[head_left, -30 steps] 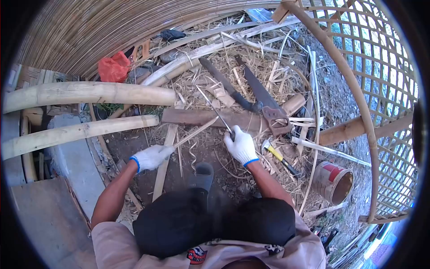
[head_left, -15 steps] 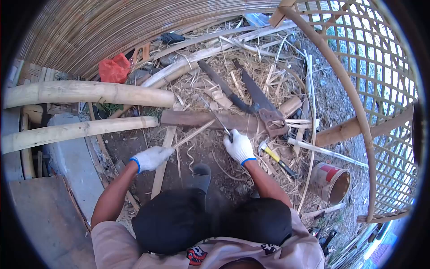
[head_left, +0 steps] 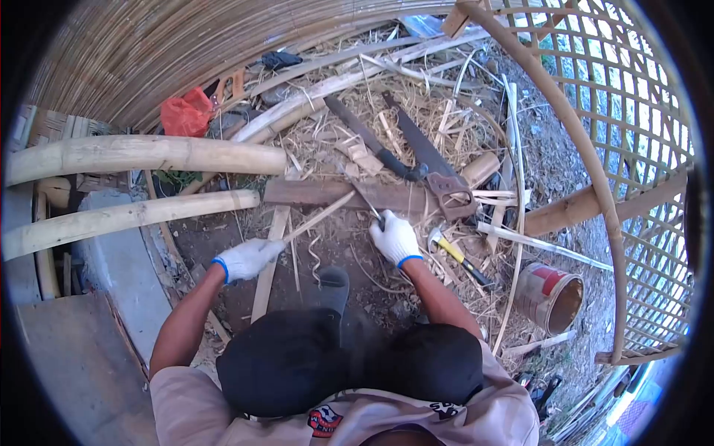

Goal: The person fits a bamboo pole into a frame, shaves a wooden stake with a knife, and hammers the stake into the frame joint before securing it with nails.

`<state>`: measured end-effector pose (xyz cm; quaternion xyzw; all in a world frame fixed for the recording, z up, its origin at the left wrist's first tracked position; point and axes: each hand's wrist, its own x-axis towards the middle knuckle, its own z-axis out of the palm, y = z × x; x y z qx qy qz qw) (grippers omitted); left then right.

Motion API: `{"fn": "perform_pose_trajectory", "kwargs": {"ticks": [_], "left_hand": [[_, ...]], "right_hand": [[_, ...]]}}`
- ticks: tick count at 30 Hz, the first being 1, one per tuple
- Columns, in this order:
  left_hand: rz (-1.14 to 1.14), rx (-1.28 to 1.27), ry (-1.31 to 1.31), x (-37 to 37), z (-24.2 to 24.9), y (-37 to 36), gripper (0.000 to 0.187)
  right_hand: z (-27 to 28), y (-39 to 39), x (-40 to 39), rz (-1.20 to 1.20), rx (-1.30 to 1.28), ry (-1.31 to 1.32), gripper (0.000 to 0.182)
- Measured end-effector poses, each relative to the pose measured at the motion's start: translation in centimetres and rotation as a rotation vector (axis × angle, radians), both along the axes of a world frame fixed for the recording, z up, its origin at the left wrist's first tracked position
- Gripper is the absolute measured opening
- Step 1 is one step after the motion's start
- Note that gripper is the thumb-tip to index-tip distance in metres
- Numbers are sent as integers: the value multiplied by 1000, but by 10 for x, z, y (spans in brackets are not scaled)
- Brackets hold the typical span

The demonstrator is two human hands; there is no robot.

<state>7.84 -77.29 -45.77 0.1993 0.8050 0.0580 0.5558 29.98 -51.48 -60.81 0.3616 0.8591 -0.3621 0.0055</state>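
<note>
Knife — handle mostly inside right hand

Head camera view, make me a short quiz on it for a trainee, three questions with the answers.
1. What does the left hand hold? A, a red bag; B, a pale strip; C, a metal can.
2. True or false: the hammer lies nearer the right hand than the left.
3. Fill in: both gloves are ___ with blue cuffs.

Key: 1, B; 2, true; 3, white.
</note>
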Motion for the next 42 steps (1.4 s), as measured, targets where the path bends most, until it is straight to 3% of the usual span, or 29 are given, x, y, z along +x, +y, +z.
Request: {"fn": "perform_pose_trajectory", "kwargs": {"ticks": [3,5,7,8,12,13,17,20,22,27,30,31,35,38,40,42], "left_hand": [[-154,189,52,-12,-30,-19,85],[-100,95,36,-11,-24,-10,84],[31,-3,-8,1,-4,-2,82],[-17,33,5,0,-8,-5,82],[-107,103,21,-9,-15,-7,80],[-93,79,17,-8,-13,-6,80],[-189,167,83,-8,-32,-19,76],[-263,55,315,14,7,-3,72],[-281,265,644,27,-3,-18,62],[-333,606,1038,33,-8,-18,60],[-378,706,1099,29,-4,0,62],[-386,722,1117,29,-1,7,63],[-443,774,1182,28,13,41,64],[-460,809,1189,24,26,72,65],[-428,784,1137,25,42,101,66],[-483,979,1182,21,61,148,71]], "right_hand": [[28,-10,-4,-36,-64,165,29],[32,-16,-4,-87,-95,286,32],[6,-6,-1,-24,-39,107,28],[-6,0,-3,3,-7,32,27],[40,-14,-6,-64,-115,192,32],[27,-17,-3,-82,-126,244,37],[-6,-3,0,-2,-44,-13,44],[14,-13,19,-97,-85,82,45],[28,-17,41,-151,-13,71,41],[30,-12,108,-153,231,23,37],[30,-12,145,-160,308,55,32],[32,-12,156,-175,230,18,32],[41,-9,189,-205,297,60,45],[104,14,206,-412,168,254,36],[161,50,229,-494,335,419,31],[226,95,258,-664,546,524,31]]}}
